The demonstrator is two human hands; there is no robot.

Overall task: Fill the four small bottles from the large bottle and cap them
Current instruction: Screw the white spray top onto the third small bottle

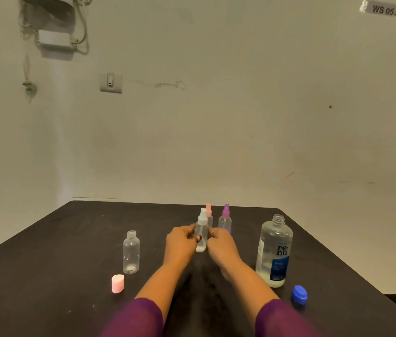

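- The dark counter [70, 239] carries every bottle and cap and lies under both hands.
- The large bottle [274, 251] stands upright well to the right of the fingers. Its neck is open and liquid fills only its lower part.
- The left hand [180, 239] and right hand [219, 242] meet at mid-counter, forearms reaching out of purple sleeves [141, 317].
- The left fingers [191, 233] curl round the left side of the white-top bottle [202, 235], and the right fingers [212, 233] curl round its right side, so both hands grip it.
- That bottle is upright between the fingers, its spray top on and rising above them. Whether its base touches the counter I cannot tell.
- The open bottle [131, 252] stands upright well to the left of the fingers, uncapped and almost empty.
- The purple-top bottle [225, 218] stands just beyond the right fingers, with its spray top on.
- The pink-top bottle [209, 215] stands just behind the gripped bottle and is partly hidden by it.
- The blue cap [299, 293] lies to the right of the fingers and nearer the person, near the large bottle's base.
- The pink cap [117, 283] lies to the left of the fingers and nearer the person, just beside the open bottle.
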